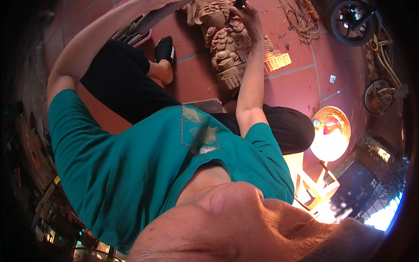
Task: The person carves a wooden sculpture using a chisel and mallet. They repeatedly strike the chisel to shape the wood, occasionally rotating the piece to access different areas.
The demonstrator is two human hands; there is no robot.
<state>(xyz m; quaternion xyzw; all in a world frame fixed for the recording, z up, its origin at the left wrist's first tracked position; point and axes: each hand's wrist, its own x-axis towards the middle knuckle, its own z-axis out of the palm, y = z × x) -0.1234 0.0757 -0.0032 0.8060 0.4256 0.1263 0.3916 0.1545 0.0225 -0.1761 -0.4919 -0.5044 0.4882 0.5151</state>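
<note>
A carved wooden piece (227, 48), covered in rounded relief with a fluted base, lies on the floor at the upper middle. Over its right side is my right hand (249, 21), fingers closed around a slim dark tool (238, 5) whose upper end passes out of the picture. My left arm reaches up across the upper left. Only a sliver of my left hand (168, 1) shows at the top edge, beside a greyish length of wood (157, 16); its fingers are cut off, so I cannot tell what it holds.
A pink basin (144, 38) with several long tools sits at upper left, near my foot in a black shoe (164, 49). Orange cord (302, 24) lies coiled on the red tiles at upper right, by a black wheel (352, 22). A round woven hat (331, 133) rests on a wooden stool (321, 187).
</note>
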